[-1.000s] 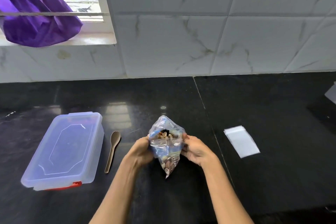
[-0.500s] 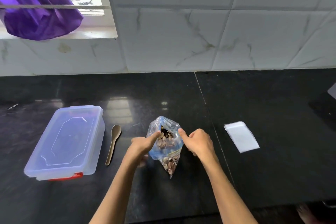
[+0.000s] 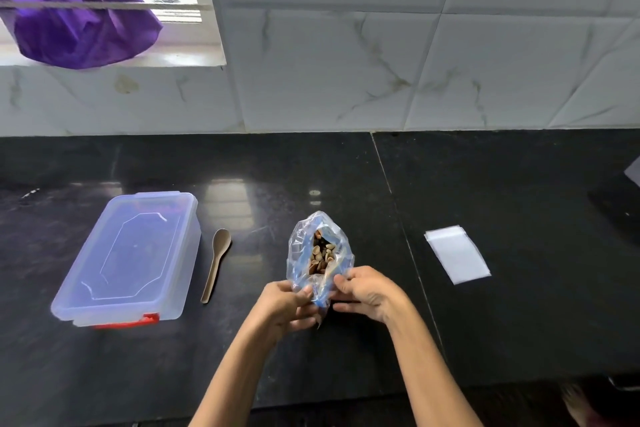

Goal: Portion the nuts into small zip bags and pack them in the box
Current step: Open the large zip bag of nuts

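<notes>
A clear plastic bag of nuts (image 3: 320,253) stands on the black counter (image 3: 346,177), its mouth spread open so the brown nuts show. My left hand (image 3: 284,302) pinches the bag's near left side and my right hand (image 3: 367,289) pinches its near right side. A small stack of white zip bags (image 3: 457,258) lies flat to the right. To the left sits the clear plastic box (image 3: 128,260) with its lid on and a red clip at the front. A brown spoon (image 3: 216,263) lies between the box and the bag.
A white tiled wall (image 3: 381,62) backs the counter. A purple cloth (image 3: 76,17) hangs at the window, upper left. A dark object (image 3: 620,211) sits at the far right edge. The counter's front edge runs just below my forearms.
Both hands have slid from the bag's upper rim down to its near lower part. The bag's mouth now gapes wider toward the wall.
</notes>
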The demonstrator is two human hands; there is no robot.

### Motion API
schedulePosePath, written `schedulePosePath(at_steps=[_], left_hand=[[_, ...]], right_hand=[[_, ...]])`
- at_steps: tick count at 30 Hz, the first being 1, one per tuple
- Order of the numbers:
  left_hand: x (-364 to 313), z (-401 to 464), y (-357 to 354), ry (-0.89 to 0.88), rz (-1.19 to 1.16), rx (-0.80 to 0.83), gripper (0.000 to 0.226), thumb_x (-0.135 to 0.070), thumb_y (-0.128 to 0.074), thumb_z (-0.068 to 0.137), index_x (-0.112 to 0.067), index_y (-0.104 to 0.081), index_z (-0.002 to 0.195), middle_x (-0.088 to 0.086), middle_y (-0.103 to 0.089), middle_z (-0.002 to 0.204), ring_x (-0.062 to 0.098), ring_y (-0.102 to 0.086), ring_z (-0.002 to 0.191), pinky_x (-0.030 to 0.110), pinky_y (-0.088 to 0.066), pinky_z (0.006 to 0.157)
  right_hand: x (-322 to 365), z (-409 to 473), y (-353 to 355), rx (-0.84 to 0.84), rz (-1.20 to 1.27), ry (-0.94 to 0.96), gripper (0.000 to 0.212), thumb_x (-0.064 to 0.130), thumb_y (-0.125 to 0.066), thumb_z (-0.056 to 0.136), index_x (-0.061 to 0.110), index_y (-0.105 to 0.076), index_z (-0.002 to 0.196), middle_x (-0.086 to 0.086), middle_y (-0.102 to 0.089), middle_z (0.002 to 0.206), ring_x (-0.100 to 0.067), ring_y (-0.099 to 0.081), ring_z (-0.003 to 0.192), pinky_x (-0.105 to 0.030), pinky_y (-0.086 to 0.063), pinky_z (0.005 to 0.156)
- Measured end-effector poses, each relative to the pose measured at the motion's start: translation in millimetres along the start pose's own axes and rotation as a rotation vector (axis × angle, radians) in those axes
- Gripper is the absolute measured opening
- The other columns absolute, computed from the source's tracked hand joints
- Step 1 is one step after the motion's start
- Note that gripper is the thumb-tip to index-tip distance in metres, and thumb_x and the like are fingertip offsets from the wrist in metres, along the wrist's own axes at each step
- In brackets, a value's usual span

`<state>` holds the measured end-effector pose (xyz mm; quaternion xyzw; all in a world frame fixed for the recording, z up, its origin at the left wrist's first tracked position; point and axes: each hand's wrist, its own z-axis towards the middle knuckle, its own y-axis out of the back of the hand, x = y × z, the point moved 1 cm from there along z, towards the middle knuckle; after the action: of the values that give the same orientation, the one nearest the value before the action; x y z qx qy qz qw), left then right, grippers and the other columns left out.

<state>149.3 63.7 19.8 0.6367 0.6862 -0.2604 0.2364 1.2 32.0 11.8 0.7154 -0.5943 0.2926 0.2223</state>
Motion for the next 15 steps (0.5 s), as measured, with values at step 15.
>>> schedulePosePath(at_steps=[15], left_hand=[[-84, 29, 6, -0.46, 0.786, -0.287, 0.058, -0.044, -0.062, 0.087, -0.005, -0.047, 0.127, 0.013, -0.056, 0.12, 0.023, -0.057, 0.103, 0.035, -0.051, 0.085]], right_hand=[[61, 23, 9, -0.341, -0.729, 0.513, 0.028, 0.033, -0.054, 0.095, 0.017, -0.059, 0.118, -0.005, -0.06, 0.119, -0.018, -0.058, 0.107, -0.033, -0.049, 0.089]])
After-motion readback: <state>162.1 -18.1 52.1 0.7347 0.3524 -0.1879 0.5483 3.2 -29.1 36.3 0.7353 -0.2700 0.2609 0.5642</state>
